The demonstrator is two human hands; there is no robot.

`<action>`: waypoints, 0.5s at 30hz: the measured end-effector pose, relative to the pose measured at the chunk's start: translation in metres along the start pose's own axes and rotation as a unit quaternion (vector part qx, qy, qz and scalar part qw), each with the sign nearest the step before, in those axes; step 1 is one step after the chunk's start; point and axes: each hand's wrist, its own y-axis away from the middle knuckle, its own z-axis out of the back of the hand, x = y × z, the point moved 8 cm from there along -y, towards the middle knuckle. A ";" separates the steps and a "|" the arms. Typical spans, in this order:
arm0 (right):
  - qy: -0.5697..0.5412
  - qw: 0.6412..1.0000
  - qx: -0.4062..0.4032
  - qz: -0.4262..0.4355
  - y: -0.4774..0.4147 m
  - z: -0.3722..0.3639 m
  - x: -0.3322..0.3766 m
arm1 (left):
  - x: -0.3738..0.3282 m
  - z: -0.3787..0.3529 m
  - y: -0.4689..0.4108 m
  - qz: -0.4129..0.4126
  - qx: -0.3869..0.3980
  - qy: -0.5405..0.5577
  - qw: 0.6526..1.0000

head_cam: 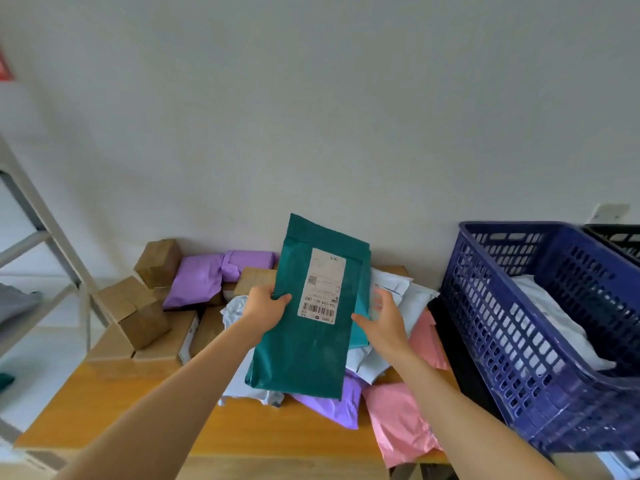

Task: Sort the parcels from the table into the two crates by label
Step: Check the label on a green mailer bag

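A dark green mailer bag point(304, 348) with a white shipping label point(322, 285) is held up over the wooden table point(114, 410). My left hand point(265, 308) grips its left edge, thumb on the front. My right hand point(382, 323) hovers open at the bag's right edge, with fingers spread; whether it touches is unclear. Below lie purple point(197, 280), pink point(398, 420) and white point(412, 296) mailers and several cardboard boxes point(138, 313). A blue crate point(550, 327) at the right holds a white parcel point(550, 317).
A black crate point(620, 239) shows behind the blue one at the far right. A metal shelf frame point(41, 233) stands on the left. A white wall runs behind the table. A bare strip of tabletop lies along the near edge.
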 end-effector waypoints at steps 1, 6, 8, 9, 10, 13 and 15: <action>0.060 0.996 -0.017 0.060 0.002 -0.002 0.013 | -0.003 0.005 -0.002 -0.024 0.006 -0.043 0.999; 0.306 0.884 -0.038 0.351 0.038 -0.042 0.099 | -0.011 0.018 0.006 -0.139 0.045 -0.333 0.932; 0.366 0.836 -0.024 0.408 0.052 -0.068 0.117 | -0.011 0.019 0.016 -0.175 0.044 -0.443 0.878; 0.385 0.820 -0.012 0.422 0.056 -0.081 0.121 | -0.011 0.020 0.021 -0.193 0.045 -0.483 0.853; 0.395 0.816 0.012 0.422 0.060 -0.094 0.123 | -0.010 0.021 0.025 -0.212 0.045 -0.518 0.827; 0.384 0.851 0.103 0.343 0.069 -0.122 0.125 | -0.011 0.031 0.038 -0.263 0.039 -0.577 0.773; 0.380 0.870 0.115 0.291 0.077 -0.132 0.127 | -0.009 0.039 0.046 -0.294 0.034 -0.589 0.752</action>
